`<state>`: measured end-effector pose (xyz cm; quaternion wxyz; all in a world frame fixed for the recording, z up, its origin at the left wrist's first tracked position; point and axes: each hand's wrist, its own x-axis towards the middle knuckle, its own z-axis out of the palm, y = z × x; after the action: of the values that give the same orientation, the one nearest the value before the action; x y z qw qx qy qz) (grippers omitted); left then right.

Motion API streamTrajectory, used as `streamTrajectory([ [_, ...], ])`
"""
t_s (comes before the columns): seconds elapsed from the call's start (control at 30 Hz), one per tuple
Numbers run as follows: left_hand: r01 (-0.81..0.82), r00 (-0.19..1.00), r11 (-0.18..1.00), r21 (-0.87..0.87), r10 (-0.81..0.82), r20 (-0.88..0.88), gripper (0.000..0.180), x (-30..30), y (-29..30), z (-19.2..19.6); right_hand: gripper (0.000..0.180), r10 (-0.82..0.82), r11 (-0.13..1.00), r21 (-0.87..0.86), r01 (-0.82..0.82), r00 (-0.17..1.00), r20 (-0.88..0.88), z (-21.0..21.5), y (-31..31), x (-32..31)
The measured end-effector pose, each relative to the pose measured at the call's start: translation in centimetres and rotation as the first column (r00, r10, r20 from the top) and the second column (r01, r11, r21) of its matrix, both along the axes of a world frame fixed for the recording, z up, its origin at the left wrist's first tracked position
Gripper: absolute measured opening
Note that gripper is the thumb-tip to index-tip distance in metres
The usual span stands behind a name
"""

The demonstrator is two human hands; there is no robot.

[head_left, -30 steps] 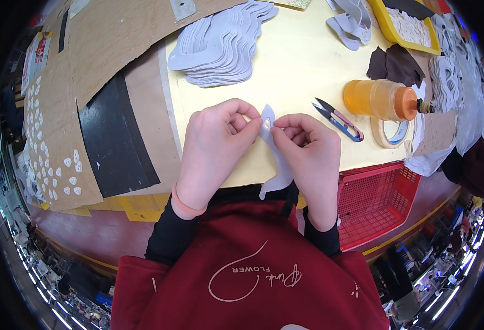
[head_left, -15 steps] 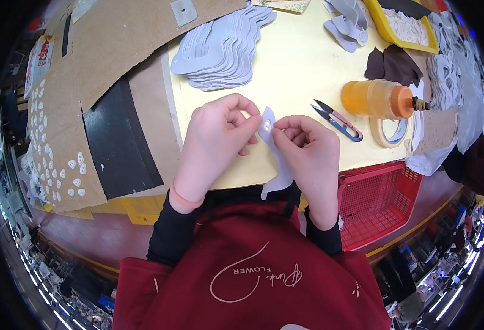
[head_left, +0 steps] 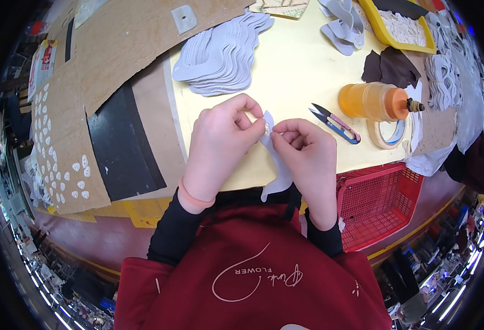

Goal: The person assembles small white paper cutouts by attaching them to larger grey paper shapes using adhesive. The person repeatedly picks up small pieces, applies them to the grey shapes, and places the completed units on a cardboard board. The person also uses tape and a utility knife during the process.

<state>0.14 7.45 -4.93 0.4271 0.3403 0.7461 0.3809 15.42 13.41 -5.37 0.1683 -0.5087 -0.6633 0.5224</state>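
A thin, curved light-grey cut piece [head_left: 279, 175] hangs between my hands above the table's front edge. My left hand [head_left: 228, 135] pinches its upper end from the left, near a small opening. From the right, my right hand [head_left: 303, 144] grips the same end between thumb and forefinger. The piece's lower end dangles free toward the apron. Fingertips partly hide the opening and whatever lies in it. Beyond my left hand lies a thick stack of matching grey pieces [head_left: 220, 55]. Thread snips [head_left: 336, 124] with pink and blue handles rest right of my right hand.
An orange bottle [head_left: 374, 102] lies near a tape roll [head_left: 389, 133]. Dark scraps [head_left: 390, 67] and a yellow tray [head_left: 401, 27] of white bits sit far right. A red basket [head_left: 379, 206] stands below the table edge. Cardboard [head_left: 69, 159] at left carries many small white pieces.
My left hand has shifted slightly right, its fingertips covering more of the opening in the grey piece. Both hands keep their grip. The view has moved a little.
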Motion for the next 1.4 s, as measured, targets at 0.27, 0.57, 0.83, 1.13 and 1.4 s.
streamTrajectory([
  [0.27, -0.028, 0.982, 0.999, -0.031, 0.033, 0.186, 0.009, -0.7, -0.5, 0.0, 0.019, 0.034, 0.999, 0.031, -0.032, 0.999, -0.042, -0.1, 0.0, 0.2],
  [0.57, -0.028, 0.980, 1.000, 0.003, 0.027, 0.197, 0.010, -0.6, -0.4, -0.2, 0.023, 0.070, 0.992, 0.107, -0.066, 0.997, -0.038, -0.2, -0.2, 0.3],
  [0.83, -0.022, 0.983, 0.999, 0.024, 0.017, 0.181, 0.010, -0.6, -0.5, -0.2, 0.023, 0.163, 0.956, 0.226, -0.188, 0.979, 0.124, 1.1, -0.7, 0.1],
  [1.13, -0.007, 0.979, 1.000, 0.025, 0.002, 0.203, 0.012, -0.8, -1.0, -0.4, 0.026, 0.013, 0.958, -0.279, -0.071, 0.979, -0.205, 1.3, 0.7, 1.2],
  [1.4, 0.100, 0.980, 0.963, 0.251, -0.051, -0.194, 0.015, 0.1, -3.1, -1.1, 0.025, 0.032, 0.993, -0.110, -0.053, 0.983, -0.181, 0.2, 0.1, 1.0],
])
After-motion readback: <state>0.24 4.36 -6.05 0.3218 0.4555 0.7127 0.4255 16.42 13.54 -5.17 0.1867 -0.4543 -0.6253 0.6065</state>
